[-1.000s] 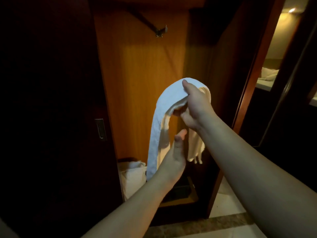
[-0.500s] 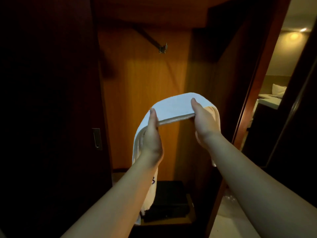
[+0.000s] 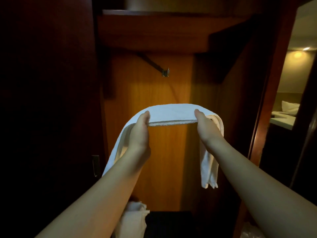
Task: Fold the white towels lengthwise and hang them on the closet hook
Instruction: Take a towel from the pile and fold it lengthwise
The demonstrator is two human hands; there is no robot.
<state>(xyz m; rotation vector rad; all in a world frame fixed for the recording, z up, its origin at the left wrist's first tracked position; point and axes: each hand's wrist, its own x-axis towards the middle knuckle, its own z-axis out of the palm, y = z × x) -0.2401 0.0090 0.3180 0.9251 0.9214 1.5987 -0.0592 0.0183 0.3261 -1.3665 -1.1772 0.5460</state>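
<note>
Starting at the far left, the dark closet door carries a small metal pull low down. Next comes the left hand, thumb on top of the towel and fingers curled under it, pinching the folded strip; past that grip the towel's left end drapes down along the forearm. Between the hands the towel runs as a flat, taut band, already folded into a narrow length, probably held that way so its middle can be laid straight over the hook, which sits above it on the wooden back panel, well apart from the cloth. The right hand mirrors the left, thumb over and fingers tucked beneath, with the right end hanging free below it. Low between the arms, more white cloth lies near the closet floor, likely waiting its turn. At the far right a doorway shows a lit room with a pillow
</note>
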